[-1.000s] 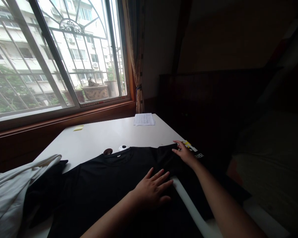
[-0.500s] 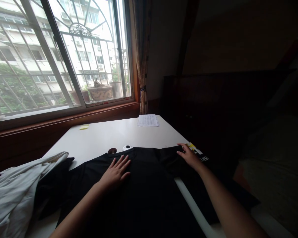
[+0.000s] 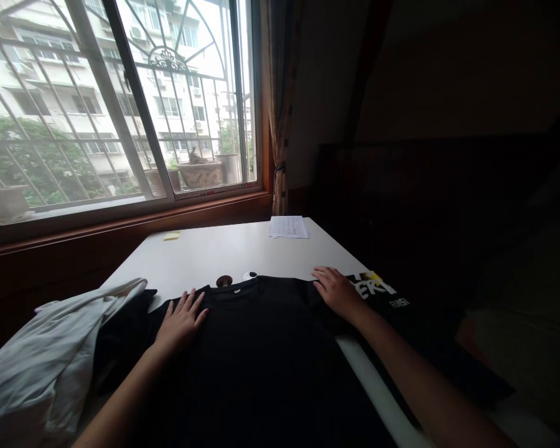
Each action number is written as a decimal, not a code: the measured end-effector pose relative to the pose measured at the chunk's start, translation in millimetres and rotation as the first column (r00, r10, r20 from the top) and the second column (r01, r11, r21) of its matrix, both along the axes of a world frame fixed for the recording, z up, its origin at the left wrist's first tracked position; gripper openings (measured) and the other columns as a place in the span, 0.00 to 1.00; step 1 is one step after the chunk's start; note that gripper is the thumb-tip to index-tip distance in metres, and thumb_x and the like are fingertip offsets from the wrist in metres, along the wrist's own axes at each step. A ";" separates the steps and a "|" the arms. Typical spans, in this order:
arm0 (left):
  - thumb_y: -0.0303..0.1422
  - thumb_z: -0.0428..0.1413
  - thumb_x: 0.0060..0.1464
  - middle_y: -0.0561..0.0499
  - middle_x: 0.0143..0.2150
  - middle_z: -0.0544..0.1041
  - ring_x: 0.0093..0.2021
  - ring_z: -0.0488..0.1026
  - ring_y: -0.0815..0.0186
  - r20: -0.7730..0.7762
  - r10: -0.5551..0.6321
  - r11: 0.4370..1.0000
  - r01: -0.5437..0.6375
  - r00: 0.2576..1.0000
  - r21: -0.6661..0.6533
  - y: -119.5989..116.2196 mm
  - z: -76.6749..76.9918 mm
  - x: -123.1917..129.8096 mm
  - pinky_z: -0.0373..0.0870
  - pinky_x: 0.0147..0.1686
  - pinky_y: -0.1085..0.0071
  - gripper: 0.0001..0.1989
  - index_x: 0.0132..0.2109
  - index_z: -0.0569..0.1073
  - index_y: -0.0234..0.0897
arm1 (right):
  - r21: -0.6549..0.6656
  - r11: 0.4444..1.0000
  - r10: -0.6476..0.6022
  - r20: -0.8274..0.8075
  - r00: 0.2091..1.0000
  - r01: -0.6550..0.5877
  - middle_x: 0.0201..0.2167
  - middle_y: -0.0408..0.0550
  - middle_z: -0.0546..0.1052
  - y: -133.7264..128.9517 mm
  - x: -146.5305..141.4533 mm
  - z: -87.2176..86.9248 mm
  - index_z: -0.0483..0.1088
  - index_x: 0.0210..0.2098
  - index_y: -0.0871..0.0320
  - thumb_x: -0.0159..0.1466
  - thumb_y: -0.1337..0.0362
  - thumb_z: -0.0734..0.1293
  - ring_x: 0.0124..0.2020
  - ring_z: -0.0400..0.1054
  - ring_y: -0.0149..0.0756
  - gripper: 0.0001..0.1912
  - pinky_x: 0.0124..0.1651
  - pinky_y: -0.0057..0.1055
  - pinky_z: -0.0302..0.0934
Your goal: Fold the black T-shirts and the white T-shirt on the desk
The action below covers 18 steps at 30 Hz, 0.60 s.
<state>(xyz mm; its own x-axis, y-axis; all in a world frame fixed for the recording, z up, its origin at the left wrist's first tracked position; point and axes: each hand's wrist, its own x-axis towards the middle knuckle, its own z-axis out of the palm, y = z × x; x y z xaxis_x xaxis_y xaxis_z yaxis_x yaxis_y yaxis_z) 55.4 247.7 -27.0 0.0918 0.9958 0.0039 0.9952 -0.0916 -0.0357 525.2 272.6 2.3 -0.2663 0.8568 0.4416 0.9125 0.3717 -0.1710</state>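
A black T-shirt lies spread on the white table, its neckline toward the far side and a small pale label inside the collar. My left hand rests flat on the shirt's left shoulder, fingers spread. Over the right sleeve lies my right hand, fingers stretched out to the left and pressing on the cloth; part of the sleeve is hidden beneath it. Beside that hand is another black garment with white and yellow print.
Pale grey clothes are heaped at the left edge of the white table. Papers and a yellow note lie at the far side. A brown round item and a white round item sit beyond the collar. A barred window is behind.
My left hand has slid left from near the collar to the shoulder, uncovering the neckline. My right hand has moved inward along the sleeve, uncovering more print. The view has shifted slightly left.
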 end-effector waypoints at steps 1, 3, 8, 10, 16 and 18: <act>0.51 0.37 0.68 0.48 0.76 0.41 0.75 0.37 0.52 -0.002 0.003 1.000 -0.003 1.000 -0.002 0.8 -0.2 0.7 0.42 0.69 0.45 0.33 0.74 0.48 0.43 | -0.050 0.997 0.060 0.012 0.998 -0.059 0.63 0.55 0.69 -1.3 -21.0 4.3 0.70 0.60 0.58 0.71 0.58 0.55 0.64 0.60 0.48 0.24 0.67 0.46 0.53; 0.53 0.37 0.68 0.48 0.76 0.40 0.75 0.37 0.50 0.000 0.009 1.000 -0.009 1.000 -0.004 2.6 -0.7 1.3 0.42 0.68 0.43 0.34 0.74 0.48 0.44 | -0.170 0.976 0.141 0.037 0.989 -0.133 0.69 0.55 0.60 -3.8 -62.3 8.3 0.65 0.65 0.60 0.72 0.53 0.53 0.68 0.54 0.47 0.28 0.70 0.44 0.48; 0.55 0.38 0.66 0.47 0.76 0.39 0.75 0.36 0.48 0.015 0.013 1.000 -0.013 1.000 -0.015 5.1 -0.9 -0.3 0.42 0.68 0.41 0.35 0.74 0.48 0.45 | -0.424 0.879 0.271 0.069 0.960 -0.217 0.74 0.53 0.46 -1.3 -132.4 -4.9 0.52 0.72 0.62 0.71 0.42 0.50 0.74 0.38 0.44 0.39 0.73 0.44 0.33; 0.55 0.37 0.66 0.47 0.76 0.39 0.75 0.35 0.49 0.015 0.009 1.000 -0.009 1.000 -0.016 5.7 -0.1 -1.6 0.41 0.68 0.41 0.36 0.74 0.47 0.44 | -0.464 0.859 0.271 0.057 0.961 -0.215 0.75 0.51 0.43 3.7 -141.3 -12.5 0.47 0.73 0.61 0.70 0.39 0.48 0.75 0.35 0.43 0.42 0.73 0.44 0.29; 0.56 0.37 0.66 0.48 0.76 0.39 0.75 0.36 0.50 0.032 0.000 1.000 0.000 0.999 -0.012 11.6 2.9 -5.1 0.41 0.69 0.44 0.36 0.74 0.47 0.44 | -0.483 0.864 0.203 0.074 0.976 -0.143 0.75 0.47 0.40 24.7 -125.7 -21.3 0.42 0.74 0.59 0.69 0.37 0.44 0.75 0.31 0.40 0.44 0.73 0.43 0.25; 0.56 0.37 0.66 0.48 0.76 0.39 0.75 0.36 0.51 0.040 -0.005 1.000 0.005 0.999 -0.011 13.8 2.9 -5.5 0.41 0.69 0.44 0.37 0.74 0.47 0.44 | -0.482 0.868 0.187 0.091 0.978 -0.121 0.75 0.47 0.40 30.6 -118.4 -21.9 0.41 0.74 0.60 0.69 0.37 0.44 0.75 0.31 0.39 0.44 0.73 0.42 0.25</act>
<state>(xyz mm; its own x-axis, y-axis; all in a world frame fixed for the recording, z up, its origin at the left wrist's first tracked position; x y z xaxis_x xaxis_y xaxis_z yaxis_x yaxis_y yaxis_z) 50.0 261.5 -24.1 0.0970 0.9953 -0.0032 0.9953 -0.0970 0.0052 406.9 303.2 -19.6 -0.4393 0.8968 -0.0525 0.8763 0.4149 -0.2449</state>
